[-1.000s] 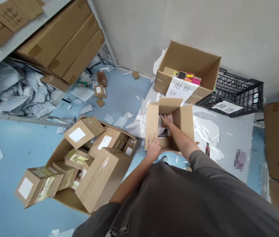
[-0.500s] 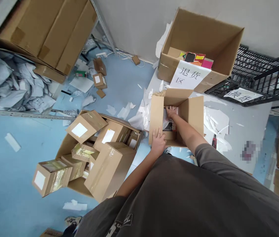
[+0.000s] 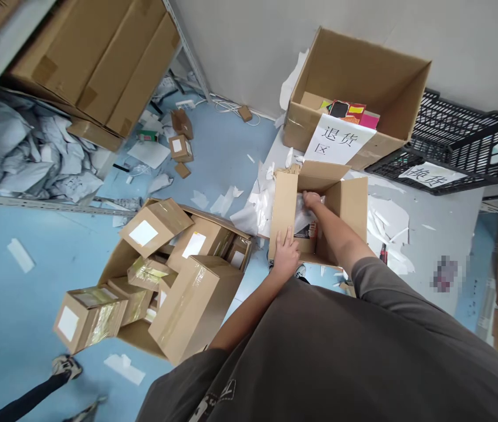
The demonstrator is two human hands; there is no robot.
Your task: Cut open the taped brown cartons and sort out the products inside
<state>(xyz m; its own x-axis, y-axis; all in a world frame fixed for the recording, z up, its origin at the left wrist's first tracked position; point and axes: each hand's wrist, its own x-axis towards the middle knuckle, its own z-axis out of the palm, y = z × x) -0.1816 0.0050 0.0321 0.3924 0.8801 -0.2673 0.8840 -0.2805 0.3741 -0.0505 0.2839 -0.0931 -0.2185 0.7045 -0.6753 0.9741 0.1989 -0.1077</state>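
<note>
An open cardboard box (image 3: pixel 284 205) stands at the table's near edge, its flaps folded out. My left hand (image 3: pixel 287 255) lies on its left flap near the front corner, fingers spread. Inside the box, my right hand (image 3: pixel 311 200) has its fingers closed at the top of clear plastic wrapping (image 3: pixel 304 215). Below the plastic, a dark item with orange print (image 3: pixel 306 230) shows in the box. The tips of my right fingers are partly hidden.
Behind stand a large carton with a paper sign (image 3: pixel 363 58) and a black crate (image 3: pixel 464 135). A carton full of boxes (image 3: pixel 119 258) is on the floor at left. A person's shoe (image 3: pixel 67 367) shows lower left. A red-handled tool (image 3: pixel 383 253) lies on the table.
My right hand has drawn its fingers together and the plastic now stands higher under it. The other person's feet have moved left. The view has shifted slightly.
</note>
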